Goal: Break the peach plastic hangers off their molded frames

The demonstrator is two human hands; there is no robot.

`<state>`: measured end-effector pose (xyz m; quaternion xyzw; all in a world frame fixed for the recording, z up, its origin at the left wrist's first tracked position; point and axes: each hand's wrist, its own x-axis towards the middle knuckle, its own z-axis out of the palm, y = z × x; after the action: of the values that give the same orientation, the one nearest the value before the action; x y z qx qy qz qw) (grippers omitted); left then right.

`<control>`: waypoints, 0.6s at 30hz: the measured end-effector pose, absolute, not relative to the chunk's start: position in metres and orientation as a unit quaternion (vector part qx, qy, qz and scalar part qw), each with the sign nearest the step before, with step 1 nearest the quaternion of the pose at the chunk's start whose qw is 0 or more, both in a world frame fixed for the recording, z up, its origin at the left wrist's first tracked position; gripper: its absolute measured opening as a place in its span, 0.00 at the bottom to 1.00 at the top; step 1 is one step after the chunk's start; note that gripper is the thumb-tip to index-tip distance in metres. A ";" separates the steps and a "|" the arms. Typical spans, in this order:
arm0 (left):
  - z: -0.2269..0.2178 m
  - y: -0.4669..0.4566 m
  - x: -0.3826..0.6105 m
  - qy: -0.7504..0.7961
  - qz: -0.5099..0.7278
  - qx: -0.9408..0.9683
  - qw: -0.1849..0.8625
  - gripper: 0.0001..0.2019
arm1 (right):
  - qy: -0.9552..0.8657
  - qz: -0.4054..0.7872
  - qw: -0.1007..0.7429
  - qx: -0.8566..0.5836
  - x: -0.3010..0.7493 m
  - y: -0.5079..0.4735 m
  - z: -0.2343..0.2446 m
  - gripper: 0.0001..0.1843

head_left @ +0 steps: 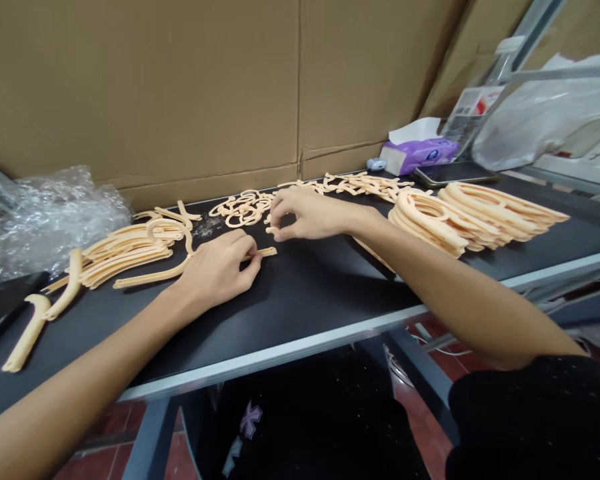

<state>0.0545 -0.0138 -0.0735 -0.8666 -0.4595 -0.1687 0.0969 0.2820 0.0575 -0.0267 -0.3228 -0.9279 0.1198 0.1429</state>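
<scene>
My left hand (219, 268) rests on the black table (300, 293) with its fingers pinched on a thin peach plastic strip (266, 252) that lies flat. My right hand (305, 213) hovers just beyond it, thumb and forefinger pinched on a small peach plastic piece (273, 231). Behind the hands lies a heap of small peach ring pieces (243, 208). A curved peach hanger part (155, 275) runs under my left hand toward the left.
A pile of curved peach parts (125, 252) lies left, loose ones (27, 333) near the left edge. Stacked peach hanger bodies (475, 217) sit right, more small pieces (363, 184) behind. Plastic wrap (45, 213), tissue pack (420, 152), phone (455, 173), cardboard wall (180, 87).
</scene>
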 end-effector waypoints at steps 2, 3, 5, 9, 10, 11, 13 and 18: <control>-0.073 -0.014 0.054 -0.460 -0.168 -0.867 0.097 0.09 | -0.923 0.139 0.141 -0.330 0.283 0.055 -0.024 0.04; -0.073 -0.014 0.055 -0.462 -0.167 -0.866 0.096 0.09 | -0.921 0.146 0.135 -0.336 0.283 0.054 -0.023 0.06; -0.072 -0.015 0.055 -0.466 -0.165 -0.864 0.096 0.10 | -0.916 0.145 0.132 -0.350 0.284 0.052 -0.020 0.08; -0.071 -0.015 0.057 -0.472 -0.164 -0.861 0.099 0.10 | -0.901 0.168 0.176 -0.360 0.285 0.049 -0.018 0.08; -0.071 -0.015 0.057 -0.472 -0.164 -0.861 0.098 0.10 | -0.897 0.188 0.185 -0.356 0.285 0.049 -0.018 0.07; -0.071 -0.015 0.057 -0.472 -0.164 -0.860 0.098 0.10 | -0.894 0.209 0.187 -0.350 0.286 0.049 -0.018 0.07; -0.071 -0.015 0.057 -0.472 -0.165 -0.860 0.098 0.09 | -0.887 0.250 0.169 -0.349 0.287 0.048 -0.018 0.05; -0.071 -0.016 0.058 -0.479 -0.167 -0.856 0.100 0.08 | -0.902 0.227 0.093 -0.356 0.289 0.050 -0.016 0.06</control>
<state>0.0578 -0.0160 -0.0712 -0.8559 -0.4791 -0.1671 0.0996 0.2892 0.0501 -0.0162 -0.3556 -0.9017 0.2274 0.0934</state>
